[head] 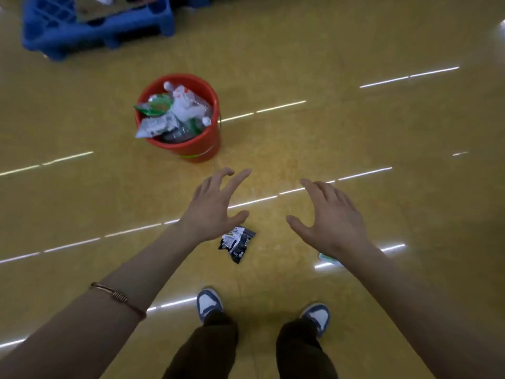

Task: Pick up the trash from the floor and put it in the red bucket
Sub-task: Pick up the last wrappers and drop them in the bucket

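Between the left hand (213,212) and right hand (332,220), nearer the left thumb, a black wrapper (237,243) is lying on the floor (355,132), likely the next piece to collect. Both hands are hovering with fingers spread, holding and touching nothing. Beyond the left fingertips, the red bucket (195,150) is sitting brimming with packets (175,113), presumably kept within reach.

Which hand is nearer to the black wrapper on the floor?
Left. The left hand is spread beside the black wrapper, thumb almost over it; the right hand is farther off to its right.
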